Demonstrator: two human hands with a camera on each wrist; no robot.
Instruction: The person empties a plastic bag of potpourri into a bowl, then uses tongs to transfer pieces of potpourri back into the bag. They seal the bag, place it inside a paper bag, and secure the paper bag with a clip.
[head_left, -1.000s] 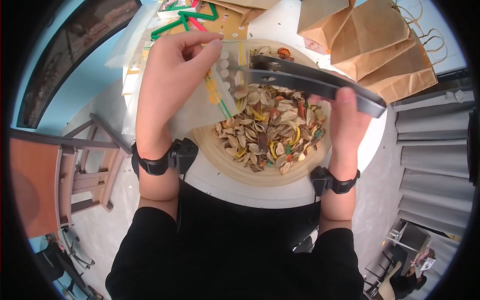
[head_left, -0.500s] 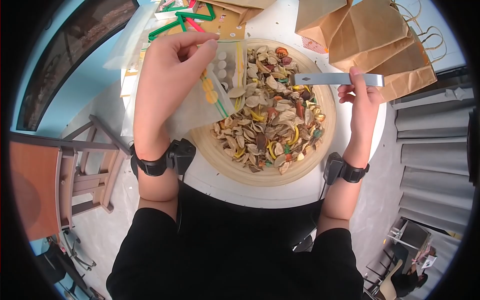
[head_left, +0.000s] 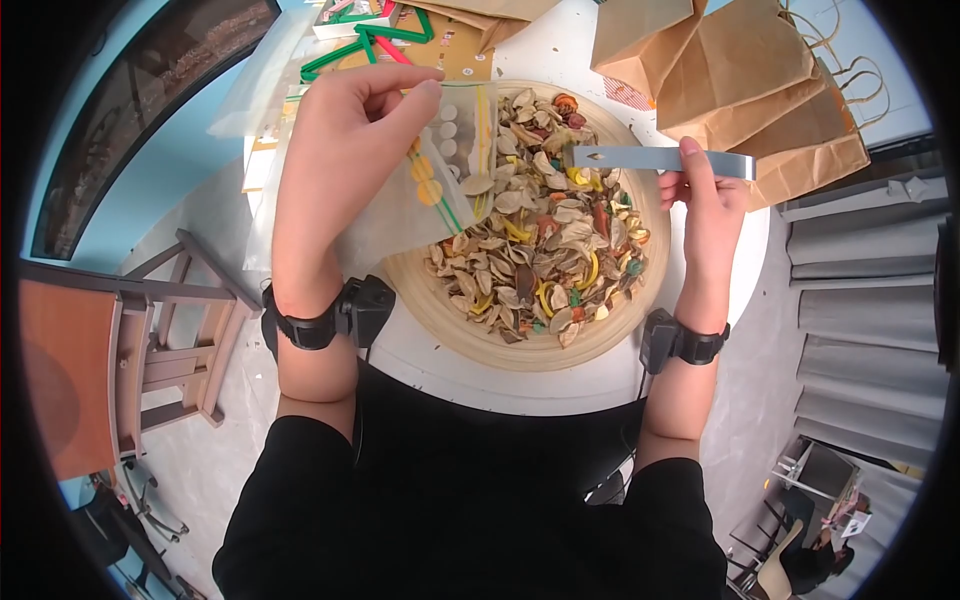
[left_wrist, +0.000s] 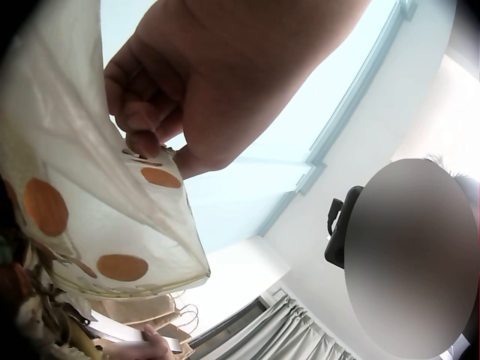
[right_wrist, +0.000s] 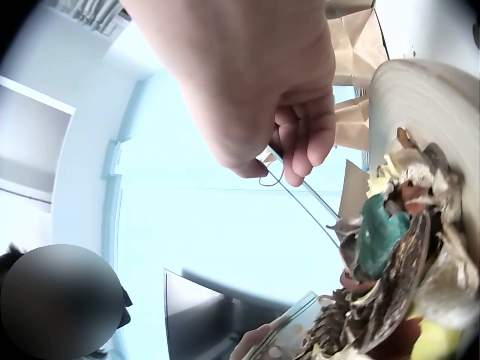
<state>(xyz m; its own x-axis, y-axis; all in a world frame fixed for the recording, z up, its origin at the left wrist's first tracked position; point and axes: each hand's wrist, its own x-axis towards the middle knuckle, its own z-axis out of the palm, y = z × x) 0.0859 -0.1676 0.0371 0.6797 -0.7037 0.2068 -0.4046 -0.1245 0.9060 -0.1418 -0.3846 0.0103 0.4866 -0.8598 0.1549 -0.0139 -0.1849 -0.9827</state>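
My left hand (head_left: 345,150) pinches the edge of a translucent zip bag (head_left: 385,228) printed with dots. In the left wrist view the bag (left_wrist: 150,232) hangs below the thumb and fingers. Its mouth faces right, over the left part of a round wooden tray (head_left: 415,320) heaped with potpourri (head_left: 560,240). My right hand (head_left: 708,215) holds metal tongs (head_left: 640,160) between thumb and fingers at the tray's right side. The tongs' tips overlap the upper right of the dried pieces in the head view. In the right wrist view, the tongs' arms (right_wrist: 307,195) reach down to the heap.
Brown paper bags (head_left: 750,90) with twisted handles stand at the back right. Green and red bag clips (head_left: 395,40) lie behind my left hand, on a gold printed sheet (head_left: 465,60). A wooden chair (head_left: 185,340) stands left of the white round table (head_left: 430,375).
The tongs have swung right, away from the bag's mouth, then shifted slightly left and down to the potpourri. My left hand and the bag have hardly moved.
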